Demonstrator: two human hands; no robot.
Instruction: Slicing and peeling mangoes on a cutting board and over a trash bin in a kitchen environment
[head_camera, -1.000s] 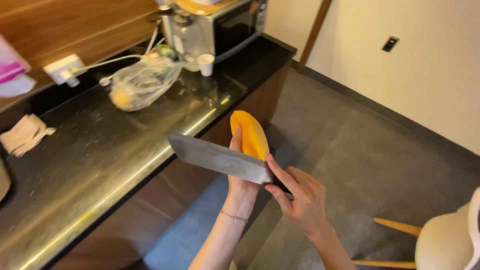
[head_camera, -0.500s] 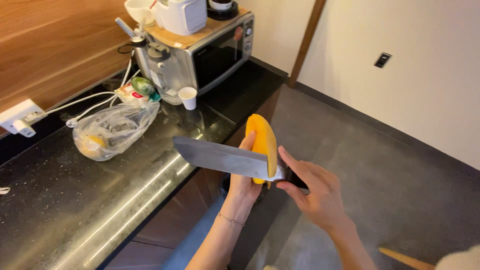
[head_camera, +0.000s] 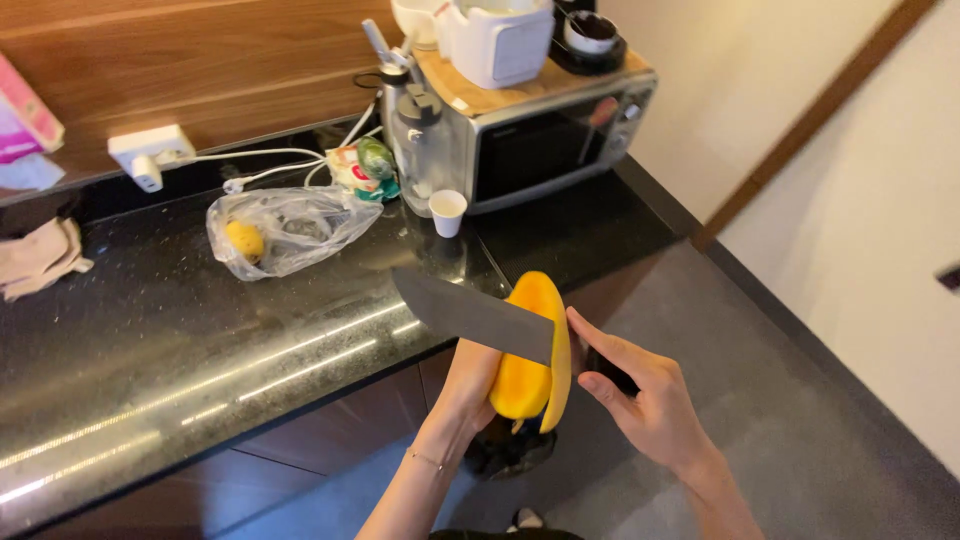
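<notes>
Black polished stone makes up the countertop (head_camera: 250, 340) ahead of me, with a wood-panelled wall behind it and grey floor to the right. I hold the work out in the air, just past the counter's front edge, not resting on anything.

My left hand (head_camera: 470, 380) cups a yellow mango (head_camera: 525, 380) from behind and below, fingers wrapped around its back so the fruit stands roughly upright. My right hand (head_camera: 640, 400) is closed around the dark handle of a broad cleaver (head_camera: 470, 312), index finger stretched along the top toward the blade. The blade lies nearly level and has entered the mango from the right side, around its upper middle; a thin slab of flesh on the right stands slightly apart from the rest, so I judge a lengthwise slice is partly freed but not off. The fruit looks mostly peeled on the side facing me; I cannot tell about the back. No cut pieces lie on the counter, so most of the slicing appears to remain.

On the counter, well apart from my hands, sit a clear plastic bag (head_camera: 285, 230) with a yellow fruit inside, a small white cup (head_camera: 447, 212), and a silver microwave (head_camera: 545, 140) with appliances stacked on top. A white power strip (head_camera: 150, 155) rests against the wall at left.
</notes>
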